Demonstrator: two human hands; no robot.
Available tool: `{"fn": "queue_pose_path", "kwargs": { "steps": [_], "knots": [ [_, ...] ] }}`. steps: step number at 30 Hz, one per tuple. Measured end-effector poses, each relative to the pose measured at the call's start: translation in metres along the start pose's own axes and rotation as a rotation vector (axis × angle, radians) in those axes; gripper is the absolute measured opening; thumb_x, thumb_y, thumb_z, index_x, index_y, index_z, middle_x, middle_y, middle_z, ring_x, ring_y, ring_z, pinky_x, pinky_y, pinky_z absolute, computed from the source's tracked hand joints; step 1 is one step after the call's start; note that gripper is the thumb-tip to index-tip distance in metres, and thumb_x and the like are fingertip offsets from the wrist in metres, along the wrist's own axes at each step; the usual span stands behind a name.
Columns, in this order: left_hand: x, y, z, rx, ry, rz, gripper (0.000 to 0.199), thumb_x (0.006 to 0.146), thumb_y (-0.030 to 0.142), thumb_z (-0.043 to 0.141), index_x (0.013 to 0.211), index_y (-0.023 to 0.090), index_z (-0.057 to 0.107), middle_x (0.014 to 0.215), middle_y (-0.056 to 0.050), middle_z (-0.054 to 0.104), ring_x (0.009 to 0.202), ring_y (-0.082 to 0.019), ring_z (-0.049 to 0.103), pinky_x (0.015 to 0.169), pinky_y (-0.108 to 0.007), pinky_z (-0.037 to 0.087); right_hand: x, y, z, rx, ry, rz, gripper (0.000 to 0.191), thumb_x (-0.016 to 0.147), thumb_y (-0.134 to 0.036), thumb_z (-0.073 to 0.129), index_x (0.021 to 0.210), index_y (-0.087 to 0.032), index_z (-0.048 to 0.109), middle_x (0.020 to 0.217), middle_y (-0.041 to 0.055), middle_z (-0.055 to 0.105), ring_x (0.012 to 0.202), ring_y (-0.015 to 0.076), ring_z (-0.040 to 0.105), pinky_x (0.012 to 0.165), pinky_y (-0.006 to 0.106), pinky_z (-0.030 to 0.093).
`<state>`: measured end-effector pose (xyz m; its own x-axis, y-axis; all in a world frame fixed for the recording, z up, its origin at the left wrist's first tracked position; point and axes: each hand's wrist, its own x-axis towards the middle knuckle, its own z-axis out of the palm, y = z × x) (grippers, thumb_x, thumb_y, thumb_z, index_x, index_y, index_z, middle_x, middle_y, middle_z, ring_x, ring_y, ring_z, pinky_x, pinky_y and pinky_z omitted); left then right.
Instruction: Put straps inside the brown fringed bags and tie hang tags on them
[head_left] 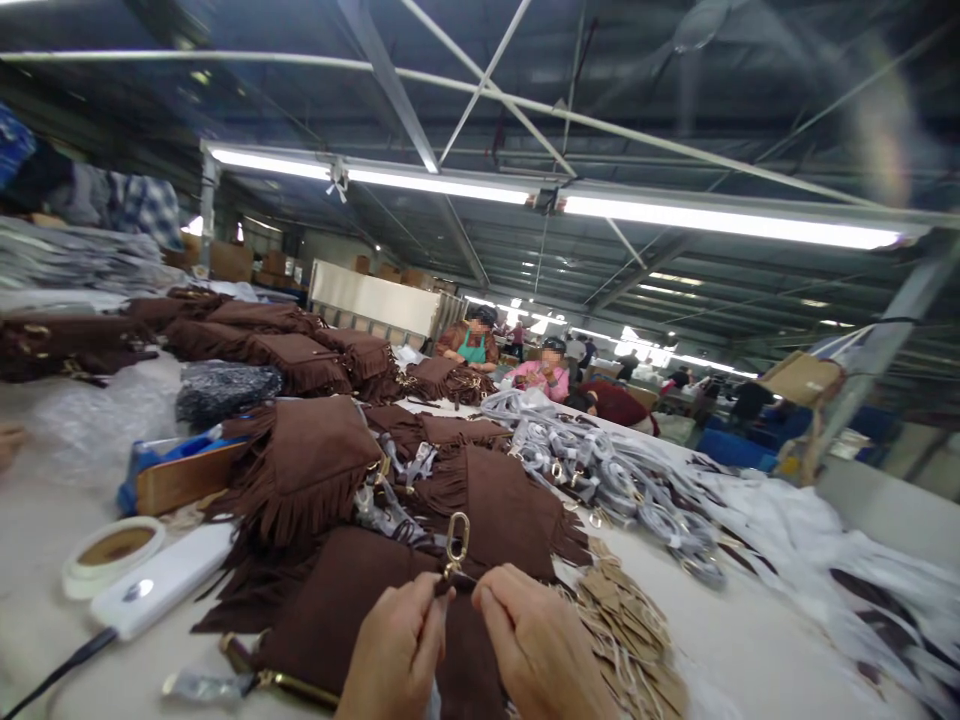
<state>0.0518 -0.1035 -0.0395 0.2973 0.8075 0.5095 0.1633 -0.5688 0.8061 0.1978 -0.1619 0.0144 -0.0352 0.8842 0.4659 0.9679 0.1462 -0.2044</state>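
"Where the two hands meet, what's being held?"

"A gold clasp (453,568), its oval ring standing up above the fingertips, with a dark strip (465,581) at its base. Thumb and forefinger of the left hand (396,640) pinch the strip just beside the clasp."

"And the other one?"

"The right hand (536,640) is curled, thumb pressed to forefinger, the strip's other end between them."

"Underneath?"

"A brown bag (322,600) with a gold zip, lying on the white table (720,630). Fringed bags (319,455) are piled just beyond; tan tags (626,620) lie to the right."

"On the left?"

"A white device (161,580) with a black cable, near a tape roll (75,577)."

"Farther out?"

"Grey wrapped straps (600,470) to the right, and past the bags, a person in a green apron (472,347)."
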Motion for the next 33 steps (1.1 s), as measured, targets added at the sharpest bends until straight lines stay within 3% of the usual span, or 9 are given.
{"fn": "queue_pose_path", "kwargs": {
  "steps": [6, 11, 14, 18, 24, 28, 33],
  "knots": [
    [-0.007, -0.01, 0.002, 0.141, -0.179, 0.153, 0.025, 0.095, 0.023, 0.041, 0.1, 0.022, 0.066, 0.079, -0.005, 0.068, 0.069, -0.019, 0.059, 0.065, -0.027, 0.039, -0.006, 0.003, 0.014, -0.053, -0.094, -0.019, 0.026, 0.094, -0.015, 0.041, 0.077, -0.021, 0.059, 0.076, 0.0016, 0.069, 0.07, 0.0152, 0.065, 0.06, 0.025, 0.031],
    [-0.021, -0.019, 0.015, -0.032, -0.194, 0.186, 0.028, 0.093, 0.028, 0.043, 0.109, 0.02, 0.065, 0.099, -0.01, 0.07, 0.086, -0.022, 0.063, 0.077, -0.028, 0.046, -0.026, 0.008, 0.024, -0.053, -0.159, 0.024, 0.028, 0.094, -0.013, 0.041, 0.074, -0.021, 0.058, 0.073, 0.0024, 0.071, 0.067, 0.016, 0.066, 0.058, 0.026, 0.03],
    [-0.02, -0.007, 0.015, -0.209, -0.219, 0.024, 0.031, 0.095, 0.037, 0.043, 0.093, 0.018, 0.067, 0.095, -0.009, 0.065, 0.088, -0.021, 0.06, 0.079, -0.027, 0.047, -0.036, 0.01, 0.023, -0.058, -0.148, 0.029, 0.028, 0.096, -0.015, 0.04, 0.075, -0.021, 0.058, 0.073, 0.0021, 0.07, 0.066, 0.0158, 0.066, 0.058, 0.027, 0.03],
    [-0.009, 0.01, 0.014, -0.353, -0.157, -0.204, 0.037, 0.09, 0.044, 0.049, 0.066, 0.017, 0.06, 0.073, -0.002, 0.055, 0.071, -0.016, 0.053, 0.067, -0.024, 0.043, -0.041, 0.01, 0.019, -0.058, -0.152, 0.018, 0.028, 0.096, -0.015, 0.039, 0.076, -0.021, 0.059, 0.072, 0.0021, 0.069, 0.066, 0.0159, 0.065, 0.058, 0.027, 0.03],
    [-0.008, 0.012, 0.027, -0.391, -0.127, -0.236, 0.017, 0.078, 0.027, 0.056, 0.065, 0.017, 0.06, 0.067, 0.0, 0.055, 0.067, -0.015, 0.051, 0.063, -0.023, 0.039, -0.051, 0.016, 0.028, -0.037, -0.137, 0.048, 0.026, 0.094, -0.013, 0.039, 0.08, -0.021, 0.06, 0.076, 0.0033, 0.069, 0.068, 0.0168, 0.065, 0.059, 0.027, 0.032],
    [-0.012, 0.019, 0.031, -0.296, -0.107, -0.13, 0.017, 0.08, 0.019, 0.05, 0.063, 0.018, 0.054, 0.067, 0.001, 0.049, 0.063, -0.013, 0.047, 0.058, -0.022, 0.035, -0.062, 0.017, 0.029, 0.028, -0.046, 0.116, 0.033, 0.098, -0.019, 0.032, 0.082, -0.021, 0.061, 0.074, 0.0043, 0.068, 0.067, 0.0178, 0.064, 0.061, 0.026, 0.038],
    [-0.015, 0.03, 0.028, -0.227, -0.041, -0.004, 0.019, 0.084, 0.014, 0.047, 0.067, 0.019, 0.051, 0.073, 0.0, 0.048, 0.068, -0.013, 0.048, 0.062, -0.023, 0.037, -0.077, 0.009, 0.004, 0.176, 0.289, 0.25, 0.023, 0.097, -0.035, 0.046, 0.099, -0.024, 0.066, 0.096, 0.0106, 0.069, 0.088, 0.024, 0.065, 0.079, 0.031, 0.048]
  ]
}}
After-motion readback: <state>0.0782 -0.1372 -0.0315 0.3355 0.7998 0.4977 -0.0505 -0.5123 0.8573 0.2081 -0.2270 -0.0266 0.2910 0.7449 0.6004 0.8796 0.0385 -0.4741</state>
